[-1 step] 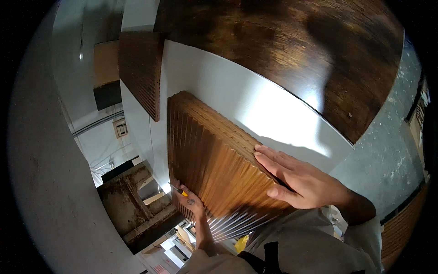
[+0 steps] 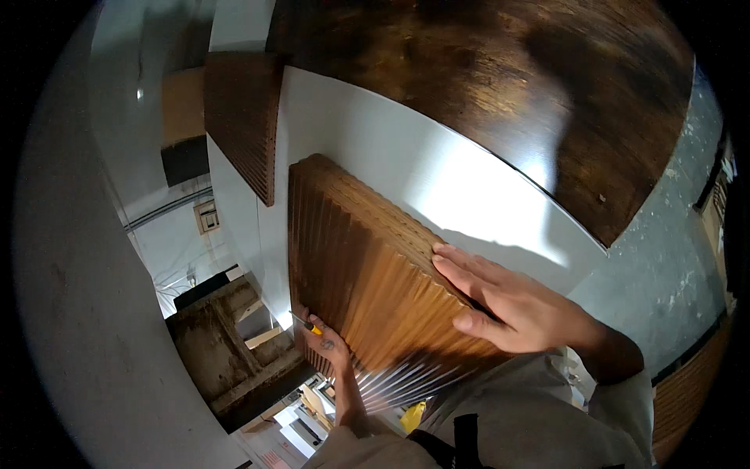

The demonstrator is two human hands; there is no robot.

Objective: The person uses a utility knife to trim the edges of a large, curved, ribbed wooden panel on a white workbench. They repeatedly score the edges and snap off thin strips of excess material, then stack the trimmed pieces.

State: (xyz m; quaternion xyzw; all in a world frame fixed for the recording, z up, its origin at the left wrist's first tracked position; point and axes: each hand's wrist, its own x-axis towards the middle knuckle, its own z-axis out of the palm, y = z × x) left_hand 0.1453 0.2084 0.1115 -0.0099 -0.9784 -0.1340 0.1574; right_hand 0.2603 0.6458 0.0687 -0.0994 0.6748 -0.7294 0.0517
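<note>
A stack of brown fluted wood panels (image 2: 367,289) stands upright in front of me, its ribbed front face toward me. My right hand (image 2: 519,305) lies along the top edge near its right end, fingers stretched out and thumb spread over the front. At the lower left edge, my left hand (image 2: 332,344) is against the panels. A small yellow-handled tool (image 2: 316,329) with a thin metal shaft is held in that hand; its exact kind is unclear. Part of the left hand's fingers is hidden.
Behind the panels is a white surface (image 2: 344,117), with a dark brown glossy board (image 2: 469,86) beyond. Another fluted panel (image 2: 242,117) is at the upper left. A worn brown wooden frame (image 2: 211,352) stands at the lower left, beside a grey wall (image 2: 86,313).
</note>
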